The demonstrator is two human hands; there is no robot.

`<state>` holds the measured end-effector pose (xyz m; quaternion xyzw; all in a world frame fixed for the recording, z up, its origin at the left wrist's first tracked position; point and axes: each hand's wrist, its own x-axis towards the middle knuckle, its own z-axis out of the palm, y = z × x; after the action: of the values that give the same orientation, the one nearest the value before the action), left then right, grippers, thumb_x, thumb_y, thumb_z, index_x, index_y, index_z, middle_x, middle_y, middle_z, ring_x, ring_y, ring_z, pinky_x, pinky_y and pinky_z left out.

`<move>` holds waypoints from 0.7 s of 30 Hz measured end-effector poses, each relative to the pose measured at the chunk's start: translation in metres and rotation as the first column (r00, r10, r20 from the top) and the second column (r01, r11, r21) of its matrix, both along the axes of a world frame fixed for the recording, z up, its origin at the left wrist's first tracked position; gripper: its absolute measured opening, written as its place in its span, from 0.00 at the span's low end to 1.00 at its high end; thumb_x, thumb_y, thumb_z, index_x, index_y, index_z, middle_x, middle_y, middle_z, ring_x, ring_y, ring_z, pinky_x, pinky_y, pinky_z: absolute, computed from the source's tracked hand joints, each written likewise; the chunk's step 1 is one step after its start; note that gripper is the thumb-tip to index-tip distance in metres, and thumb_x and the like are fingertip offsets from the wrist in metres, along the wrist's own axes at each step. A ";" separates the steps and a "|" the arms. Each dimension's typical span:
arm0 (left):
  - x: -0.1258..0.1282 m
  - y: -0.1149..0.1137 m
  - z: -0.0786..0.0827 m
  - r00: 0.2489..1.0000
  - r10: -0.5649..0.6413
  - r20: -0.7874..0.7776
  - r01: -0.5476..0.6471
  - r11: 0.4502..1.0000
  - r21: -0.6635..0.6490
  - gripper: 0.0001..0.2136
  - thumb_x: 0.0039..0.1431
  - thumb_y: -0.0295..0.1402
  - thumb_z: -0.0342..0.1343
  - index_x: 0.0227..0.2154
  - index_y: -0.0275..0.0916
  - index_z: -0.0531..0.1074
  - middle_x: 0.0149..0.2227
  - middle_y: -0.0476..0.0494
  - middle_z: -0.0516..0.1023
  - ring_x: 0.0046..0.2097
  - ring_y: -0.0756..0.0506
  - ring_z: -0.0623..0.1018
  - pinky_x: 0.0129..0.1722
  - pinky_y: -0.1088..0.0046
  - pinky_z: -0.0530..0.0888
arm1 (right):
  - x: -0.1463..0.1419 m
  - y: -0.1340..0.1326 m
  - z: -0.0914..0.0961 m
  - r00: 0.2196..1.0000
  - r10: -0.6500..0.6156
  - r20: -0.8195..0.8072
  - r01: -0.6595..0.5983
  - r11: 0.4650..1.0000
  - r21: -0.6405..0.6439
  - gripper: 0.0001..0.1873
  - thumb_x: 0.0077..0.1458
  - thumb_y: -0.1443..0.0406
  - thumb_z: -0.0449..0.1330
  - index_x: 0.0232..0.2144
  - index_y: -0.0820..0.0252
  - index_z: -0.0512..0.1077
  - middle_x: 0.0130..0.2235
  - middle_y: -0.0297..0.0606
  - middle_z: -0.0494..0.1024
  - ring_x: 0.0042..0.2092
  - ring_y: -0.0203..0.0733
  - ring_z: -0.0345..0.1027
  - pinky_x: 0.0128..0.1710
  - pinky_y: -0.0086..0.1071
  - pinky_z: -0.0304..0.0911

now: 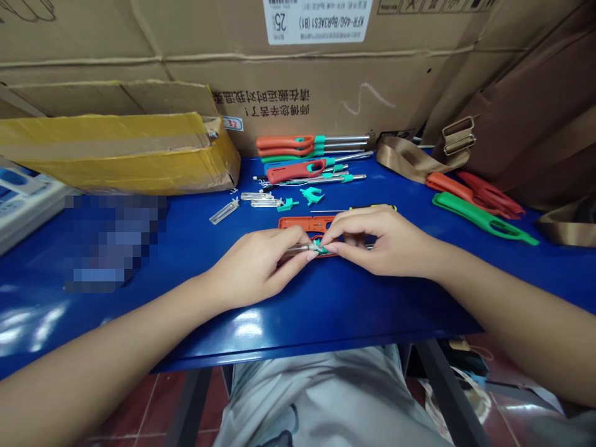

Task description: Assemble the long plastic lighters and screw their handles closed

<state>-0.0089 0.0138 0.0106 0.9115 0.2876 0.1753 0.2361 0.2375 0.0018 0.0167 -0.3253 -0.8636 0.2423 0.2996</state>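
My left hand (256,264) is closed, thumb and fingertips pinching a clear lighter fuel tank (300,248) over the near part of the blue table. Meeting it from the other side, my right hand (395,242) has its fingertips closed on a small teal lighter trigger piece (322,249) at the tank's end. Partly hidden beneath and behind the fingers lies an orange lighter handle shell (298,222). A screwdriver with a thin shaft (323,212) rests just beyond my right hand, which covers part of it.
Several long-necked lighters (286,145) are piled at the back, with loose clear tanks (225,211) and teal pieces (311,196) before them. Green (479,217) and red-orange handle shells lie right, near a tan strap (410,158). A yellow-taped carton (139,161) stands left, before a large cardboard box (186,81).
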 end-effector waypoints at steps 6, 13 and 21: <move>-0.002 0.001 -0.001 1.000 0.003 -0.017 -0.003 1.000 -0.013 0.09 0.71 0.38 0.51 0.38 0.38 0.71 0.31 0.50 0.75 0.31 0.50 0.74 0.31 0.76 0.66 | -0.002 0.000 -0.005 1.000 0.017 -0.005 -0.017 1.000 0.013 0.06 0.63 0.69 0.61 0.35 0.63 0.79 0.33 0.37 0.80 0.31 0.33 0.69 0.31 0.27 0.63; -0.002 -0.001 -0.001 1.000 -0.001 -0.029 0.000 1.000 -0.025 0.10 0.71 0.38 0.50 0.38 0.38 0.72 0.29 0.50 0.74 0.30 0.50 0.73 0.31 0.75 0.66 | -0.004 -0.001 -0.007 0.998 0.039 -0.050 -0.038 0.999 0.023 0.06 0.63 0.71 0.61 0.35 0.64 0.79 0.32 0.35 0.78 0.29 0.30 0.67 0.29 0.24 0.62; -0.002 -0.001 -0.002 0.999 -0.004 -0.041 0.003 1.000 -0.019 0.09 0.71 0.38 0.50 0.39 0.38 0.71 0.31 0.49 0.76 0.32 0.49 0.74 0.32 0.75 0.66 | -0.006 -0.003 -0.010 0.998 0.032 -0.055 -0.032 0.999 0.010 0.06 0.62 0.72 0.60 0.35 0.65 0.78 0.31 0.35 0.78 0.28 0.29 0.64 0.28 0.24 0.60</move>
<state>-0.0106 0.0130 0.0089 0.9131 0.2926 0.1536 0.2389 0.2317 -0.0014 0.0071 -0.3033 -0.8611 0.2521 0.3209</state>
